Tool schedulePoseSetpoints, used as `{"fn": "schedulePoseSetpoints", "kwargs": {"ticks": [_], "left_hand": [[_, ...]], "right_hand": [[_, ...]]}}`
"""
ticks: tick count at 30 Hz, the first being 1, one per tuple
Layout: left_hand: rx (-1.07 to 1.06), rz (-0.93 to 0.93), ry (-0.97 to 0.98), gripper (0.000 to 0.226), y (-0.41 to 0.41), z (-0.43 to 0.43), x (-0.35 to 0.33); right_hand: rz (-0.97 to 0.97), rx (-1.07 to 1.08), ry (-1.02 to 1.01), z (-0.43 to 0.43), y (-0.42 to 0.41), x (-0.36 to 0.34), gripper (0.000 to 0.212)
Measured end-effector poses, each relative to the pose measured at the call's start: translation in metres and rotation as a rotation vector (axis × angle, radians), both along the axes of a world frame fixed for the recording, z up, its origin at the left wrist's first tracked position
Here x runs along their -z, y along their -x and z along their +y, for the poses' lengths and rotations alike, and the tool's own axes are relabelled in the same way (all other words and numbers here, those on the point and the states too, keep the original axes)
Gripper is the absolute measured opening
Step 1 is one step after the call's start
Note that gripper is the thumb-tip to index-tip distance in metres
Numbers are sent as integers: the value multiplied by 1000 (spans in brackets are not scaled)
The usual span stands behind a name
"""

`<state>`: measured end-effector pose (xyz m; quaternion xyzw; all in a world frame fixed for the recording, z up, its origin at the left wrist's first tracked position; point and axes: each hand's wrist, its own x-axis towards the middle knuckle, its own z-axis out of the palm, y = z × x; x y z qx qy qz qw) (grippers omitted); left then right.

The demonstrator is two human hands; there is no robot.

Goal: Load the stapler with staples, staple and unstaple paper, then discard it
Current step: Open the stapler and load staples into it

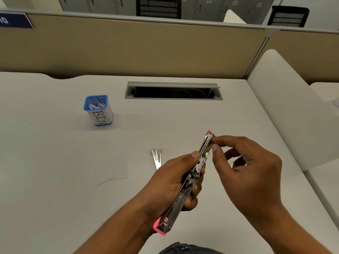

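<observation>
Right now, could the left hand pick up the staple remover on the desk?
Probably not yet: the left hand is wrapped around the stapler. The staple remover lies uncovered on the desk just beyond it, so once freed, likely yes.

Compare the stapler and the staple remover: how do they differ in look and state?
The stapler has pink ends and is held open off the desk by the left hand; the staple remover is plain metal and lies untouched on the desk. The stapler looks longer. Both have shiny metal parts.
</observation>
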<state>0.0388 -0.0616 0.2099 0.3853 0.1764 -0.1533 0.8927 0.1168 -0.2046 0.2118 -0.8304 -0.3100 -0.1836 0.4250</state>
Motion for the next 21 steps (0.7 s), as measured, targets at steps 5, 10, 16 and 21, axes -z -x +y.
{"fn": "schedulePoseSetpoints", "kwargs": {"ticks": [5, 10, 16, 21], "left_hand": [[13, -12, 6, 33, 2, -1, -2], [-27, 32, -49, 33, 1, -4, -1], [-96, 107, -24, 35, 0, -7, 1], [-146, 123, 34, 32, 0, -6, 6]], "right_hand": [[9, 2, 1, 0, 1, -3, 16], [327, -57, -101, 4, 9, -4, 16], [493, -115, -99, 7, 14, -2, 14], [456, -143, -117, 7, 15, -11, 9]]}}
